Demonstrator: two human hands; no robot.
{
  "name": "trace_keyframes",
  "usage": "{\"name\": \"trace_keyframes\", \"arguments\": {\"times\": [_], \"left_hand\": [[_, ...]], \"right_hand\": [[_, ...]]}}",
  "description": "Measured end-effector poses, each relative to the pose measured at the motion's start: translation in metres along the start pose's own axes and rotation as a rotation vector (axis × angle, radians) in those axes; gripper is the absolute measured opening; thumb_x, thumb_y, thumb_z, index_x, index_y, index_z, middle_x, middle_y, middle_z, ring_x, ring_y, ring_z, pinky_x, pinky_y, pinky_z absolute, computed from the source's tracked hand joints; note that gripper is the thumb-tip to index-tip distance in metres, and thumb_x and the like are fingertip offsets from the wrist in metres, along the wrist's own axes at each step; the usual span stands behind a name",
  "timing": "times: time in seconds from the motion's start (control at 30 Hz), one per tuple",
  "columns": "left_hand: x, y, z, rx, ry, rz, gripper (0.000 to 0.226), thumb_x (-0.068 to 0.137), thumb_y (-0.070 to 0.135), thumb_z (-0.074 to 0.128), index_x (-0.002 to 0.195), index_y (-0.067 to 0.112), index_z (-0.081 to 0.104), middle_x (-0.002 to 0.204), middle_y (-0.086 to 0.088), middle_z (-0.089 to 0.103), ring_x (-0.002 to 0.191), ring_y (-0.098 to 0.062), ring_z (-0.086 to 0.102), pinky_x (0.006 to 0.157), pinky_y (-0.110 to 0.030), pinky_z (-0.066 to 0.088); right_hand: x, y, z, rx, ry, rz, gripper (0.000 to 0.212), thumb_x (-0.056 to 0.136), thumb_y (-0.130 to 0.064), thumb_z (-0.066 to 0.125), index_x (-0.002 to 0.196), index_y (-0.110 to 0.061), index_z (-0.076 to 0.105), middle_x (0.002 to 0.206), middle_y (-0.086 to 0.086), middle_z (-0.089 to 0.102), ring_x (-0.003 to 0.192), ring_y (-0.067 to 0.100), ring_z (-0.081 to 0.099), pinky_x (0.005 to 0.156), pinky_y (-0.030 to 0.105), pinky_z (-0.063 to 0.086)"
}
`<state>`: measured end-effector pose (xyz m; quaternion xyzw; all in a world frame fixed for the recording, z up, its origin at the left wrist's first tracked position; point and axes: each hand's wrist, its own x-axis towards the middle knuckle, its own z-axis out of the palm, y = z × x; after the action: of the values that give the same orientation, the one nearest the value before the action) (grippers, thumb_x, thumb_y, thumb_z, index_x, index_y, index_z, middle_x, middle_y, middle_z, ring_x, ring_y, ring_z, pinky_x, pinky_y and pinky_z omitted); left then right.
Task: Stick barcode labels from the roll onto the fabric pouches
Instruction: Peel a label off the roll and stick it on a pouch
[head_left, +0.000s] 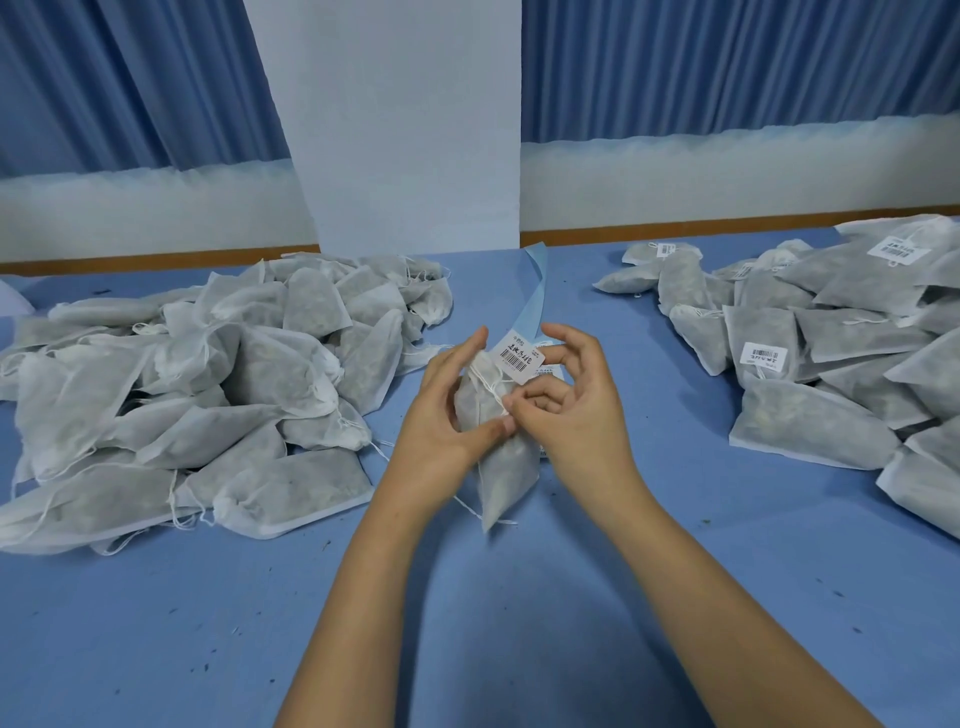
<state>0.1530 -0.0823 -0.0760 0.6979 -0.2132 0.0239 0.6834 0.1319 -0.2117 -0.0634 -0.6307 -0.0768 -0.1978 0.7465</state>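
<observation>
blue table (519, 623) | 2 pouch heaps | left hand (441, 415), right hand (571, 410): each grip holds 1 pouch (498, 467)

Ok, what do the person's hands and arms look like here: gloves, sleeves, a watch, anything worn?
Nothing worn shows. The left hand and right hand are bare, with no gloves, rings or tape visible. Both forearms are bare from wrist to the bottom edge of the head view, so no sleeve, cuff, watch or bracelet appears. Fingernails look short and unpainted.
</observation>
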Motion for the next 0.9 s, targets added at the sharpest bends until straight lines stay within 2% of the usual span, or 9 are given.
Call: {"name": "trace_keyframes", "arguments": {"times": [0.1, 0.13, 0.23, 0.37, 0.5, 0.63, 0.73, 0.83, 0.9], "left_hand": [[0.0015, -0.0025, -0.0008, -0.083, 0.009, -0.008, 0.078, 0.068, 0.011, 0.078, 0.133, 0.04, 0.048, 0.138, 0.011, 0.054, 0.122, -0.006, 0.056, 0.096, -0.027, 0.05], [0.002, -0.0028, -0.0009, -0.114, 0.021, -0.019, 0.076, 0.068, 0.013, 0.08, 0.132, 0.041, 0.049, 0.137, 0.012, 0.055, 0.121, -0.006, 0.057, 0.093, -0.025, 0.05], [0.0038, -0.0044, -0.0012, -0.205, 0.052, -0.102, 0.062, 0.072, 0.026, 0.075, 0.13, 0.037, 0.055, 0.138, 0.004, 0.057, 0.125, -0.015, 0.056, 0.103, -0.039, 0.046], [0.0057, -0.0054, -0.0018, -0.196, 0.107, -0.159, 0.032, 0.095, 0.01, 0.058, 0.125, 0.02, 0.062, 0.121, -0.005, 0.069, 0.116, -0.023, 0.063, 0.107, -0.046, 0.043], [0.0047, -0.0035, -0.0042, -0.16, 0.216, -0.204, 0.022, 0.095, 0.008, 0.057, 0.11, 0.018, 0.071, 0.102, -0.007, 0.075, 0.095, -0.02, 0.069, 0.087, -0.036, 0.052], [0.0054, -0.0045, -0.0075, -0.143, 0.34, -0.217, 0.017, 0.091, 0.009, 0.063, 0.104, 0.012, 0.073, 0.093, -0.005, 0.075, 0.08, -0.015, 0.066, 0.074, -0.026, 0.051], [0.0051, -0.0057, -0.0083, -0.145, 0.369, -0.212, 0.014, 0.089, 0.011, 0.066, 0.1, 0.012, 0.074, 0.087, -0.002, 0.075, 0.072, -0.008, 0.065, 0.064, -0.017, 0.049], [0.0044, -0.006, -0.0091, -0.146, 0.34, -0.236, 0.009, 0.086, 0.012, 0.07, 0.093, 0.01, 0.075, 0.078, -0.002, 0.073, 0.065, -0.008, 0.063, 0.057, -0.017, 0.047], [0.0042, -0.0059, -0.0096, -0.169, 0.311, -0.259, 0.006, 0.085, 0.012, 0.071, 0.089, 0.01, 0.075, 0.075, -0.004, 0.072, 0.064, -0.011, 0.062, 0.057, -0.018, 0.048]], "right_hand": [[0.0013, 0.0008, -0.0017, 0.057, 0.021, 0.034, 0.055, 0.079, 0.018, 0.059, 0.116, -0.02, 0.047, 0.097, 0.0, 0.057, 0.072, 0.013, 0.063, 0.07, 0.025, 0.054], [0.0016, 0.0011, -0.0025, 0.07, 0.025, 0.042, 0.053, 0.08, 0.017, 0.059, 0.117, -0.019, 0.047, 0.097, -0.001, 0.058, 0.072, 0.011, 0.064, 0.071, 0.023, 0.054], [0.001, 0.0016, -0.0037, 0.11, 0.037, 0.073, 0.043, 0.084, 0.013, 0.058, 0.116, -0.014, 0.05, 0.096, 0.001, 0.06, 0.071, 0.007, 0.065, 0.067, 0.018, 0.052], [0.0003, 0.0023, -0.0024, 0.13, 0.011, 0.086, 0.031, 0.087, 0.011, 0.054, 0.11, -0.01, 0.053, 0.095, 0.007, 0.061, 0.064, 0.011, 0.064, 0.065, 0.02, 0.052], [0.0004, 0.0025, -0.0024, 0.081, 0.022, 0.09, 0.024, 0.09, 0.006, 0.055, 0.109, -0.008, 0.053, 0.096, 0.008, 0.061, 0.067, 0.015, 0.069, 0.067, 0.023, 0.054], [0.003, 0.0001, -0.0074, -0.035, 0.041, 0.043, 0.013, 0.087, 0.004, 0.06, 0.095, -0.007, 0.061, 0.081, -0.003, 0.065, 0.067, 0.006, 0.062, 0.066, 0.018, 0.049], [0.0031, -0.0032, -0.0078, -0.031, -0.069, 0.031, 0.018, 0.083, 0.004, 0.066, 0.08, -0.013, 0.063, 0.071, -0.012, 0.065, 0.069, 0.006, 0.059, 0.067, 0.014, 0.048], [0.0005, -0.0008, -0.0024, -0.136, -0.203, 0.062, 0.023, 0.081, 0.004, 0.069, 0.072, -0.016, 0.063, 0.064, -0.013, 0.061, 0.064, 0.008, 0.051, 0.064, 0.016, 0.046], [-0.0013, 0.0025, 0.0001, -0.222, -0.219, 0.072, 0.025, 0.081, 0.003, 0.069, 0.07, -0.019, 0.062, 0.063, -0.012, 0.057, 0.061, 0.008, 0.046, 0.06, 0.015, 0.041]]}}
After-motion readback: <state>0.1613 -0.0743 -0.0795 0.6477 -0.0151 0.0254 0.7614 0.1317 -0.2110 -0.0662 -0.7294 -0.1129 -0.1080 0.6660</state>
